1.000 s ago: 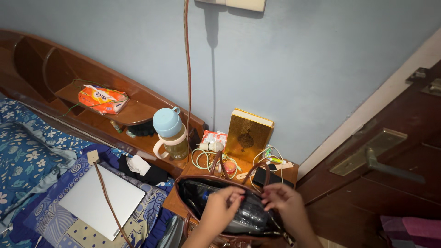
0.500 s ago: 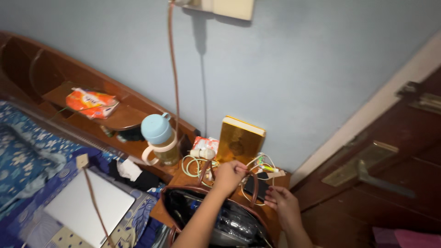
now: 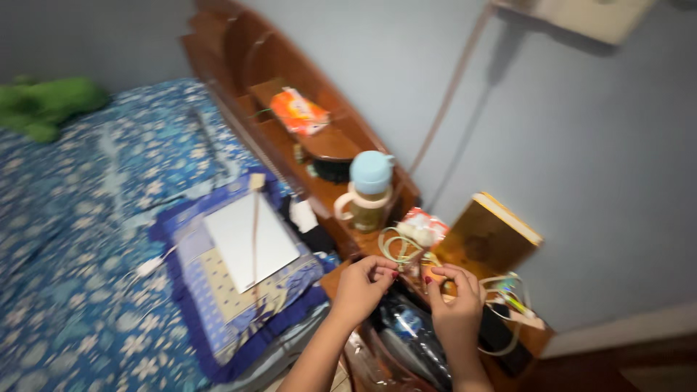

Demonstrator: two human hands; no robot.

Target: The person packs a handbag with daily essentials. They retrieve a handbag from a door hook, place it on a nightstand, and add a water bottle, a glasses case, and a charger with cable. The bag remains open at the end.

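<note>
My left hand [image 3: 361, 288] and my right hand [image 3: 454, 303] are close together above an open brown handbag [image 3: 377, 366]. The bag holds black plastic and a clear bottle [image 3: 408, 335]. My right hand's fingertips pinch a small orange round thing [image 3: 434, 274]. My left hand's fingers are curled with the tips pressed together beside it; blur hides whether they grip anything. A coil of pale green cable [image 3: 398, 247] lies just beyond the hands on the wooden bedside table [image 3: 534, 341].
A baby bottle with a blue lid [image 3: 369, 190], a gold book [image 3: 488, 238] and a red-and-white packet [image 3: 423, 222] stand by the wall. An orange tissue pack [image 3: 302, 112] lies on the headboard shelf. A laptop [image 3: 250, 241] rests on a pillow on the blue floral bed. A green plush [image 3: 45, 103] lies far left.
The view has swung left and tilted toward the bed. My left hand came back from the bag handles. My right hand rose from beside the bag and now holds the orange thing.
</note>
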